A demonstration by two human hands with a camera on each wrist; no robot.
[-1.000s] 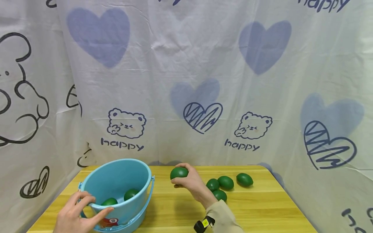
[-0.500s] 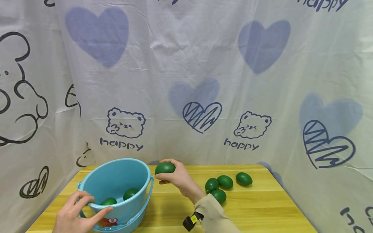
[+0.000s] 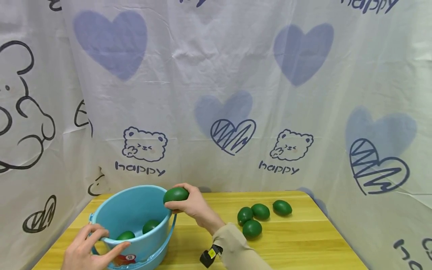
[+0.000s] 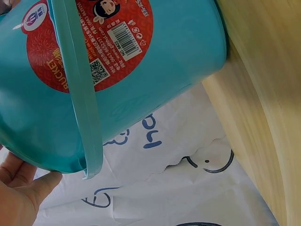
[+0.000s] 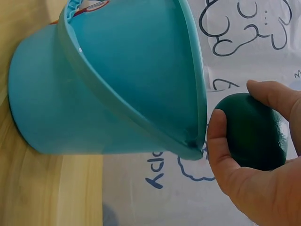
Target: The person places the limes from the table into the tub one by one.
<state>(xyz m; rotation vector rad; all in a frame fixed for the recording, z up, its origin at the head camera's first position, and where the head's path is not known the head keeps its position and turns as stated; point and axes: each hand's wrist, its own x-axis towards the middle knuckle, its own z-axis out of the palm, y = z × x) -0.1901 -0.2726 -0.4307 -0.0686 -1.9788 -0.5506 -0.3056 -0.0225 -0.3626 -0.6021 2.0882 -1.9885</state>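
Note:
A light blue bucket point(image 3: 148, 243) stands tilted on the table at the left, its inside facing up. My left hand point(image 3: 86, 247) grips its near-left rim, fingers over the edge and thumb along the outer wall. In the left wrist view the bucket's red label point(image 4: 127, 42) shows behind the hanging handle point(image 4: 77, 94). My right hand point(image 3: 192, 205) holds a dark green, lemon-shaped fruit point(image 3: 176, 194) between thumb and fingers, at the bucket's right rim. In the right wrist view this fruit point(image 5: 251, 132) is just outside the rim. Two similar fruits point(image 3: 150, 225) lie inside the bucket.
Several more green fruits point(image 3: 252, 229) lie on the wooden table point(image 3: 303, 243) to the right, most of them grouped, one point(image 3: 282, 207) a little apart. A white curtain point(image 3: 216, 93) with hearts and bears hangs behind the table and along its sides.
My right hand has carried the green fruit leftward across the table to the bucket's right rim. My left hand keeps its grip on the bucket, which stays in place.

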